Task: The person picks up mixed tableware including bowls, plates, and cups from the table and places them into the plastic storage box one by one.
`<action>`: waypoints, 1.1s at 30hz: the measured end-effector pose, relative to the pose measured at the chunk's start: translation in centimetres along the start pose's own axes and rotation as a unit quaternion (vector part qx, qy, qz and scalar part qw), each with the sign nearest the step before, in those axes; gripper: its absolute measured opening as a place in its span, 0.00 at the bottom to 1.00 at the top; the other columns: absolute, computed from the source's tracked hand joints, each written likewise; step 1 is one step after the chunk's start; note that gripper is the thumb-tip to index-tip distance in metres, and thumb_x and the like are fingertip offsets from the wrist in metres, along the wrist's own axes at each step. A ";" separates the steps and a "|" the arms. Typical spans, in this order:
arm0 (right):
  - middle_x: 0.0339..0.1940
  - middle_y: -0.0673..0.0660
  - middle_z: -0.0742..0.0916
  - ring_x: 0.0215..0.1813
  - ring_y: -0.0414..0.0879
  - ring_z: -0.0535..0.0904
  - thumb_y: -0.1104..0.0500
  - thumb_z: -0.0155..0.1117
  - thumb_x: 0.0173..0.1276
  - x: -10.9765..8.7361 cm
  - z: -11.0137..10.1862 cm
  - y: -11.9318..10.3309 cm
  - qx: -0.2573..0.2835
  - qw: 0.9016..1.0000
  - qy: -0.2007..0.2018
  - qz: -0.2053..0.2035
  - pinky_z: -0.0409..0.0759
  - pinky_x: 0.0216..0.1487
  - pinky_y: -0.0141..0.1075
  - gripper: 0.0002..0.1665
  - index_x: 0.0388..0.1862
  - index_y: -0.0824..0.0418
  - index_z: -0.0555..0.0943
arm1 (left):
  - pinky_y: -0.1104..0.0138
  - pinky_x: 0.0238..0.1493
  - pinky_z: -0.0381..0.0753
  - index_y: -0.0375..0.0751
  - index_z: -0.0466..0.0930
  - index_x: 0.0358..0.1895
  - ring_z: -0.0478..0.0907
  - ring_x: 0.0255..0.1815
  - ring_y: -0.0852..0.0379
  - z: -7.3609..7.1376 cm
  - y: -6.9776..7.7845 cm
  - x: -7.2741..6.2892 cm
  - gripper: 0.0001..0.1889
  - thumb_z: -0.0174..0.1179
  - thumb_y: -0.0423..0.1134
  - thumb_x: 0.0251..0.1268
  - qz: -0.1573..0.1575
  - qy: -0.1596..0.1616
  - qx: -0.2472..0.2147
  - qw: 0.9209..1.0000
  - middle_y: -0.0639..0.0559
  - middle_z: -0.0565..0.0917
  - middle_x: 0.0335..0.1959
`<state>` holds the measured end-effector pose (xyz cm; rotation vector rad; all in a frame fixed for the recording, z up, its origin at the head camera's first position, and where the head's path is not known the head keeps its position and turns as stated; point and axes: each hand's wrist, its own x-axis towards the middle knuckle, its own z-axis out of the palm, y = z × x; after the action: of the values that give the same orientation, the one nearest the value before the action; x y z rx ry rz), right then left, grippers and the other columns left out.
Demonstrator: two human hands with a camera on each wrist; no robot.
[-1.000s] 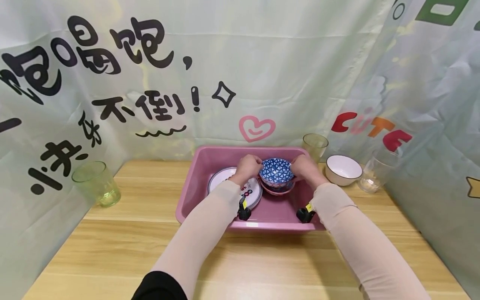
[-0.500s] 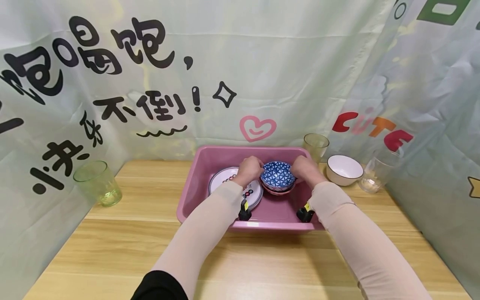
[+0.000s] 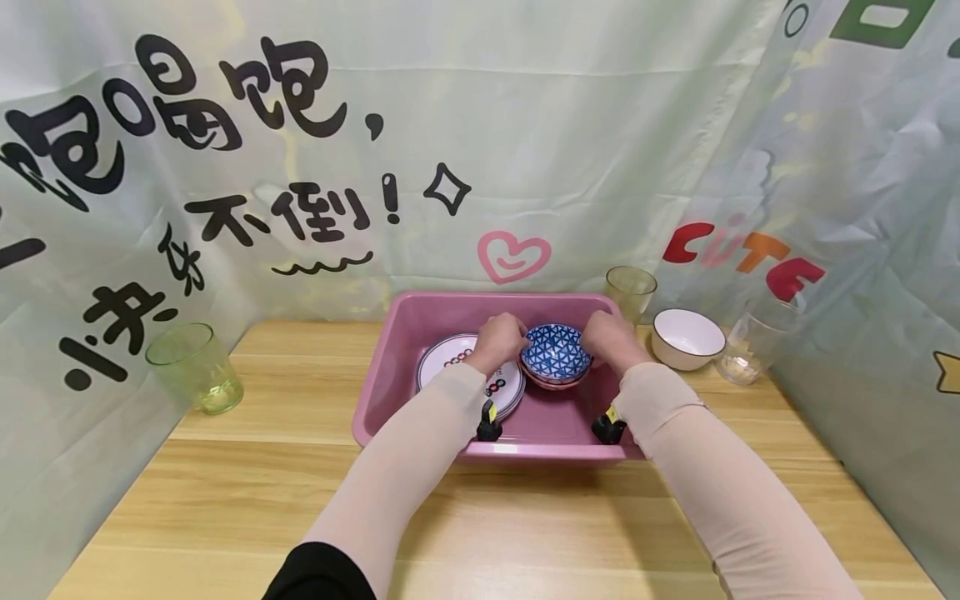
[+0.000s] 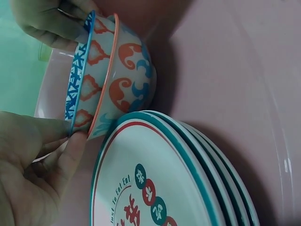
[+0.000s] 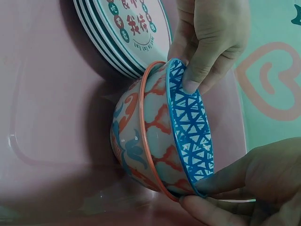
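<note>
Both hands pinch opposite sides of the rim of a bowl [image 3: 557,352] with a blue-and-white patterned inside. My left hand [image 3: 498,342] grips the left side, and in the left wrist view its thumb and fingertips meet at the blue rim. Across from it, my right hand [image 3: 612,340] has its thumb inside and fingers under the rim, as the right wrist view shows. The blue bowl sits nested in an orange-rimmed bowl [image 5: 129,134] with a scroll pattern. Both are inside a pink basin [image 3: 558,452], beside a stack of white plates [image 4: 141,155] with teal rims.
A white bowl [image 3: 687,340] and a clear glass [image 3: 752,346] stand right of the basin. An amber glass [image 3: 632,292] is behind its back right corner. Far left on the wooden table [image 3: 285,500] stands a green glass [image 3: 197,371]. Fabric walls [image 3: 585,150] enclose the table.
The blue bowl has come down into the orange-rimmed bowl, both hands on its rim throughout. Its gap to the lower bowl has narrowed; since half a second ago there is little movement.
</note>
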<state>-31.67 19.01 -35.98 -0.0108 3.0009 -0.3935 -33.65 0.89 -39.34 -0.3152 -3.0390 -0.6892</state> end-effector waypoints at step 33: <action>0.44 0.69 0.85 0.44 0.62 0.79 0.53 0.59 0.67 -3.2 -4.1 -0.9 0.021 0.998 0.027 -0.052 0.77 0.51 0.57 0.20 0.43 0.70 0.82 | 0.63 0.56 0.75 0.47 0.86 0.52 0.79 0.53 0.53 -6.6 -0.4 -2.1 0.15 0.56 0.47 0.71 0.076 -0.042 -0.044 0.995 0.54 0.85 0.50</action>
<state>-28.94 19.31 -31.42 -0.1544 3.0527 -0.4738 -31.93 -2.65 -33.67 -0.5865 -3.0255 -0.8203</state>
